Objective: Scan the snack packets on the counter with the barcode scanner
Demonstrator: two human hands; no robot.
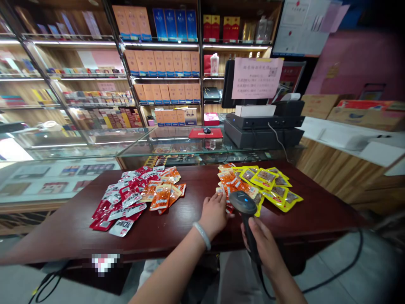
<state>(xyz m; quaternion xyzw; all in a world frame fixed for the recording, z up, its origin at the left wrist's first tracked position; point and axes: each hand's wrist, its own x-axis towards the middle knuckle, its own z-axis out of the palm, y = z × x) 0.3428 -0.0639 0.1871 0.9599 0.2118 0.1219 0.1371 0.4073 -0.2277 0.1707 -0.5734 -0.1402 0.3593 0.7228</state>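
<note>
My right hand (264,242) is wrapped round the handle of a black barcode scanner (243,203), which has a small blue light on its head. A cable runs down from the handle. Reaching forward over the table, my left hand (214,214) has its fingers stretched towards the near edge of a heap of orange snack packets (230,177); whether the fingertips touch a packet I cannot tell. Yellow snack packets (264,179) overlap that heap on the right. Left of my hand lie more orange packets (161,196), beside a pile of red and white packets (125,198).
The dark red wooden table (177,228) stands before a glass display counter (136,145). On the counter are a monitor with a pink notice (257,79), a black cash drawer (262,133) and a mouse (207,130). The scanner's black cable (335,274) loops off to the right.
</note>
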